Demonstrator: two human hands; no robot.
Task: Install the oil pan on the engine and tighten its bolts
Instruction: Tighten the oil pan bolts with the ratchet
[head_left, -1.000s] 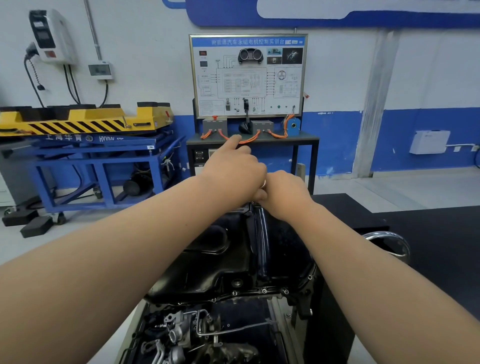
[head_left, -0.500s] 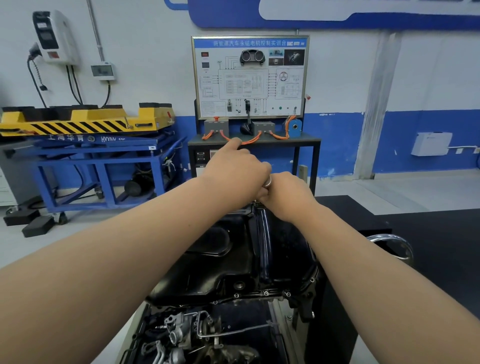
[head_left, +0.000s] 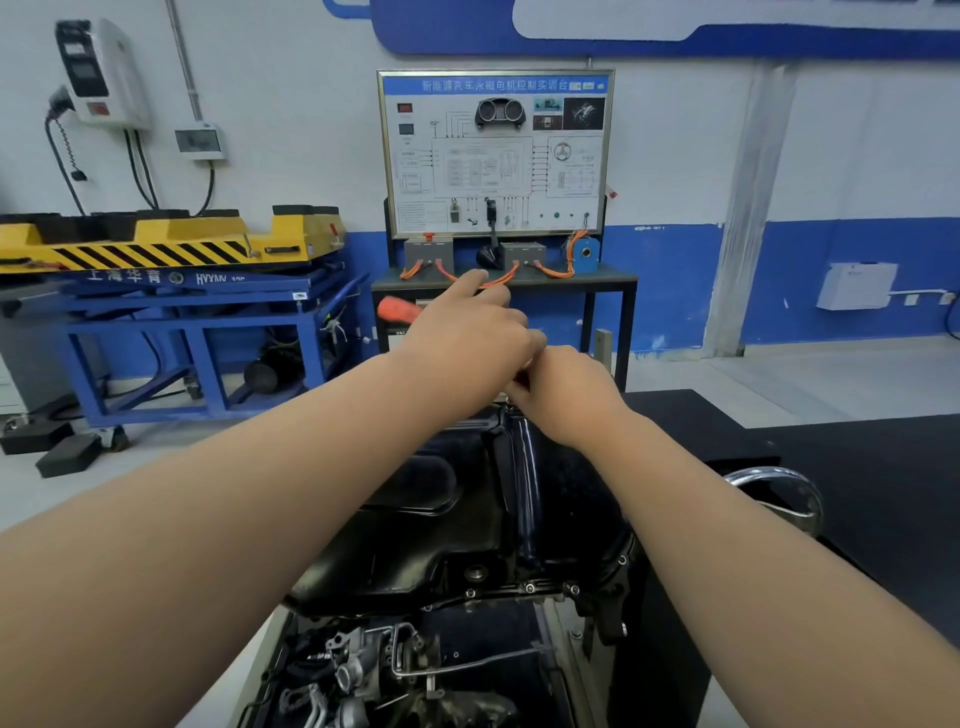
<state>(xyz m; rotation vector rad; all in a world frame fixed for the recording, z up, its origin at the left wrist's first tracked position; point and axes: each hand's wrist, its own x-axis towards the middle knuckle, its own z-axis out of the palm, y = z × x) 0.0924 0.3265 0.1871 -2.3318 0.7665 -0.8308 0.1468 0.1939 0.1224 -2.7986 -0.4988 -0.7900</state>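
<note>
Facing the blue-and-white wall (head_left: 675, 156), I am gripping an orange-handled tool (head_left: 399, 309) in my left hand (head_left: 467, 338), my right hand (head_left: 566, 389) curling, its hold hidden, at the far edge of the oil pan (head_left: 441, 519).

The left hand (head_left: 467, 338), gripping an orange-handled tool (head_left: 397, 310), meets the right hand (head_left: 566, 395) above the oil pan (head_left: 467, 525).

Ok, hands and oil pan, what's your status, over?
Left hand grips orange-handled tool. Right hand at far rim of oil pan, grip hidden. Near bolts in. Nothing blocking.
</note>
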